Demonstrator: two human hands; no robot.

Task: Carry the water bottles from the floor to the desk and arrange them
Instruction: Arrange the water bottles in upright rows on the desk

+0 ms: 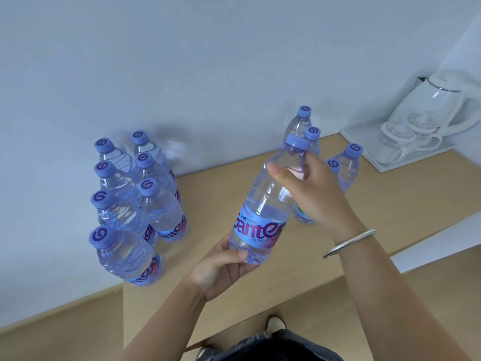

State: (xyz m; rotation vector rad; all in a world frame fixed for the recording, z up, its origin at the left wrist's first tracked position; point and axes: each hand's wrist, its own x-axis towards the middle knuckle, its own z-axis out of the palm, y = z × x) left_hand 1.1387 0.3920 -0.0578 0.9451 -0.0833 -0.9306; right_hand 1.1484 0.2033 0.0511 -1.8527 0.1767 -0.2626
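I hold one clear water bottle (263,212) with a blue cap and blue label, tilted above the wooden desk (377,204). My left hand (223,269) grips its base from below. My right hand (309,194) grips its neck just under the cap. Several matching bottles (145,204) stand upright in two rows at the desk's left end against the wall. A second group of bottles (346,165) stands behind my right hand, partly hidden by it.
A white tray (364,147) at the back right corner carries a white kettle (437,102) and white cups (398,136). The wall runs along the desk's far edge. My shoes (274,325) show on the wooden floor below the near edge.
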